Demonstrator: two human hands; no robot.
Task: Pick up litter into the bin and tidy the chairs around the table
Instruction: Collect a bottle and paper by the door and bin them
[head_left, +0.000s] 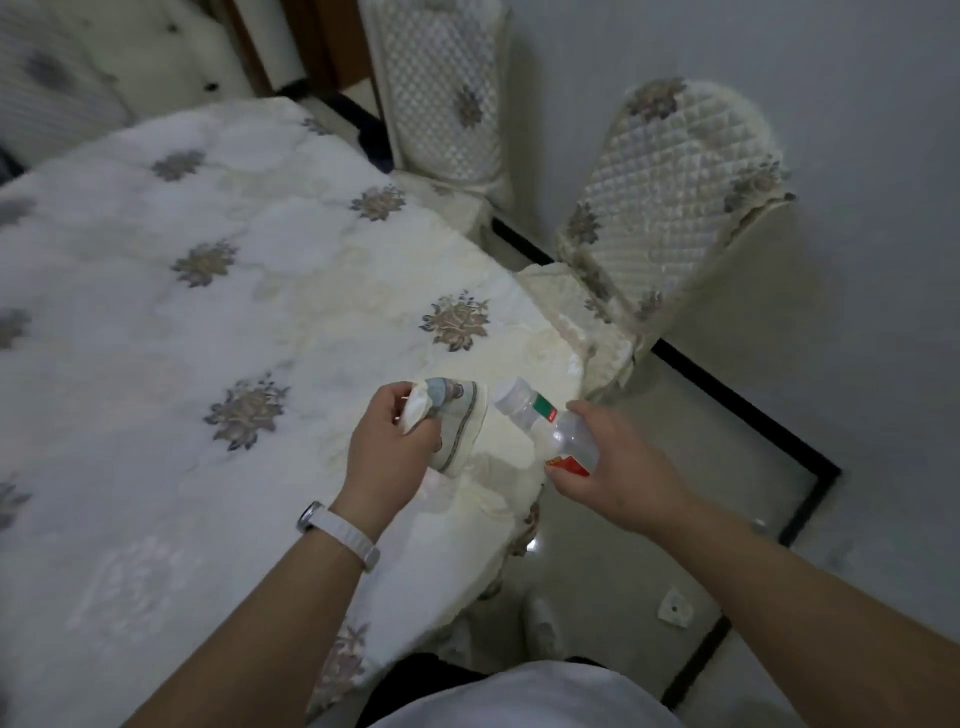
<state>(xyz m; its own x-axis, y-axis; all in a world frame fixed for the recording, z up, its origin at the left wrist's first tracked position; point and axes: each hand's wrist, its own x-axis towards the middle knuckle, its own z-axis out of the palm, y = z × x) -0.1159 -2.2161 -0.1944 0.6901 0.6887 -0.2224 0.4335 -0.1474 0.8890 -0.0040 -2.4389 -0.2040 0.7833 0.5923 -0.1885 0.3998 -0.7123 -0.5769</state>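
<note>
Left hand (387, 457) curls around a patterned paper cup (460, 423) plus crumpled tissue (415, 410), above the bench (208, 312) corner. Right hand (618, 467) grips a clear bottle (540, 421) (red-green label) just beside the cup. Far chair (447, 104) and near chair (670, 208) stand beyond by the wall.

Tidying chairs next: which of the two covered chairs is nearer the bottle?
The rounded-back chair at the table corner; the other chair stands farther back.

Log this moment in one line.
left hand grips paper cup | right hand grips plastic bottle | bin not in view
</note>
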